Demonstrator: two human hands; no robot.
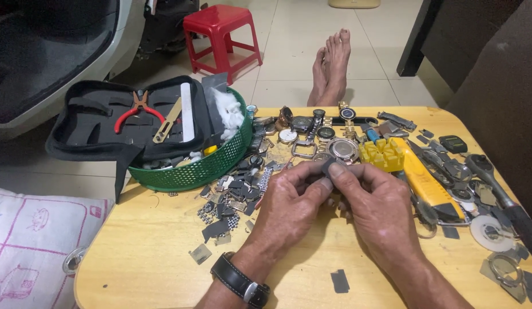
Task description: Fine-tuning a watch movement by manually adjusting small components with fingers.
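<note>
Left hand [292, 197] and right hand [376, 209] meet above centre of light wooden desk [157, 252]. Both closed in a fingertip pinch on a small dark flat watch part [329, 167], held clear of the desk surface. Black wristwatch [241, 281] on left wrist.

Handling, judged: part light, thin, probably stiff; small enough to slip or flick away under uneven pressure. Best taken by the edges between thumb and forefinger, pressure modest. Exact material not discernible.

Surroundings, clock bearings from the hands:
- 12 o'clock: row of round metal watch cases and dials [312, 129].
- 2 o'clock: yellow plastic block holder [382, 153]; beyond it, yellow-handled tool [429, 186].
- 9 to 10 o'clock: scatter of grey metal band links [234, 191].
- 10 o'clock: round green mesh plastic basket [206, 166] carrying an open black zip tool case [88, 129] with red-handled pliers [137, 111].
- 12 o'clock, far: bare feet [332, 68] on tiled floor; red plastic stool [221, 37].
</note>
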